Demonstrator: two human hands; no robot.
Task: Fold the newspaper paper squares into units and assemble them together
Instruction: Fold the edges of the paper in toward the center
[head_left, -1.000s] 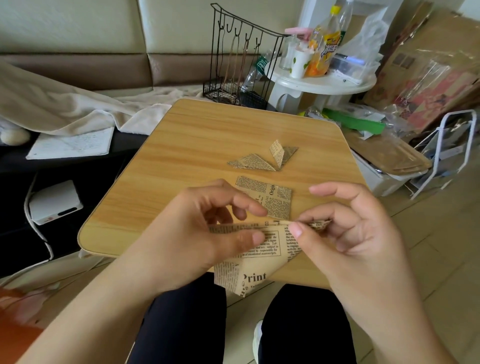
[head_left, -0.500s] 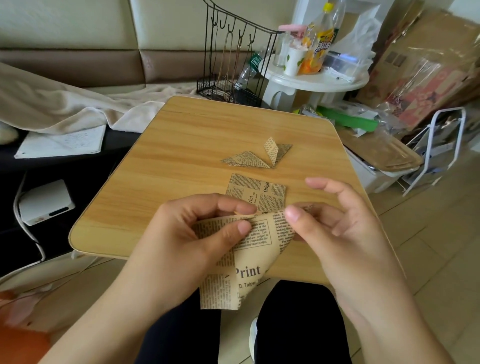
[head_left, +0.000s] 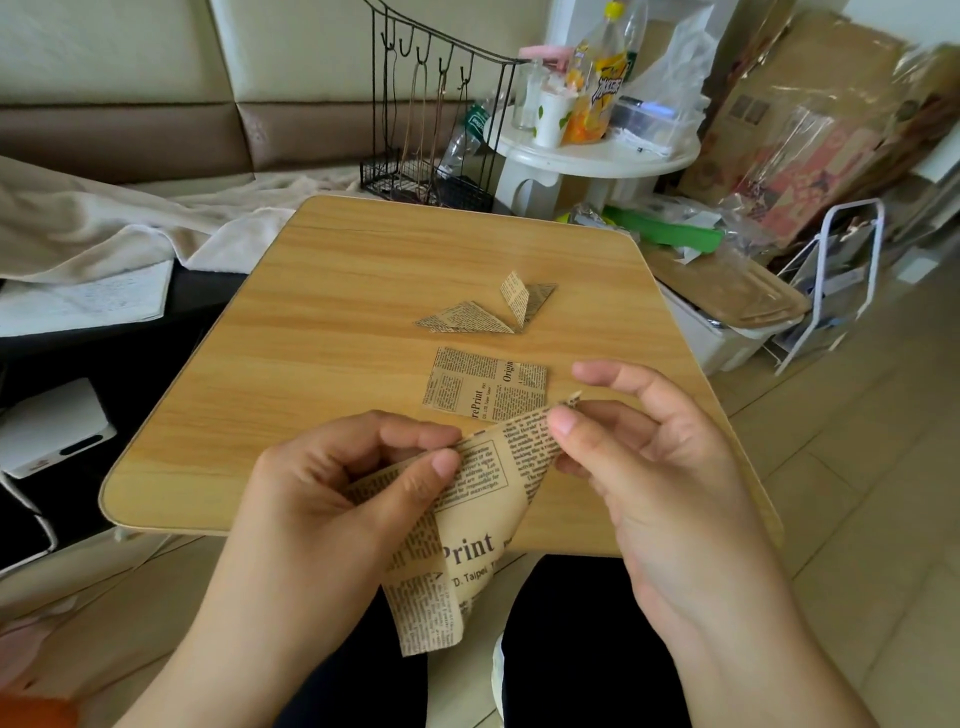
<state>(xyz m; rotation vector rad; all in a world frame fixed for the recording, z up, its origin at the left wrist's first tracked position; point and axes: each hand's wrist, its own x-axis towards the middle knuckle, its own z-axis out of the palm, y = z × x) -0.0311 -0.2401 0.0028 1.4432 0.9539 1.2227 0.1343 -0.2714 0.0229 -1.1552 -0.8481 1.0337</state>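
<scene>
Newspaper square (head_left: 470, 525) held off the desk's near edge, half folded. Left hand (head_left: 332, 499) and right hand (head_left: 649, 467) both pinch its top edge. Thin, limp, tears easily; grip at corners, crease gently

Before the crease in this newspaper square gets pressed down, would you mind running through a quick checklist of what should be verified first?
1. Left hand grips the held square: ok, thumb and fingers pinch its upper edge.
2. Right hand grips the same square: ok, it pinches the raised corner.
3. Corners lined up for the fold: cannot tell, the fingers cover where the edges meet.
4. Crease already set: not ok, the paper hangs curled below the hands.
5. Bare space on the wooden table to press it flat: ok.
6. Next flat square and two folded units lie apart from the hands: ok.
</scene>
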